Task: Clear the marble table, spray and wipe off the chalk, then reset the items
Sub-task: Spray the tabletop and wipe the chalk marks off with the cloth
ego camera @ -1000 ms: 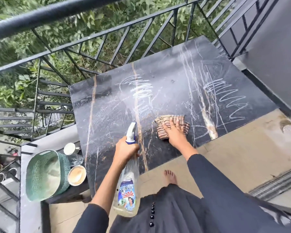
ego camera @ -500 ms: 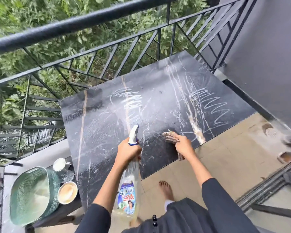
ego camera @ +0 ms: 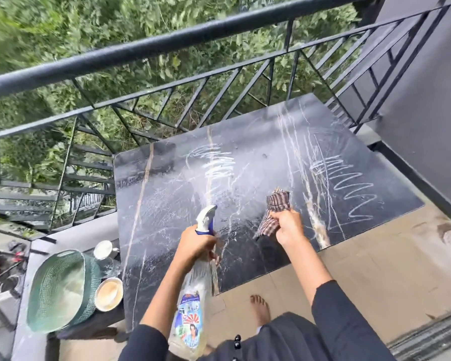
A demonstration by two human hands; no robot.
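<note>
The checked cloth (ego camera: 277, 204), flat on the marble table (ego camera: 245, 157) a second ago, now hangs bunched above it, gripped by the right hand (ego camera: 288, 227); the left hand (ego camera: 195, 243) clasps the spray bottle (ego camera: 193, 295). Mist both chalk scribbles (ego camera: 349, 186) before wiping.

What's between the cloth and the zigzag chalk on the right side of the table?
No object: in the head view only bare marble table with a tan vein separates the cloth from the zigzag chalk.
</note>
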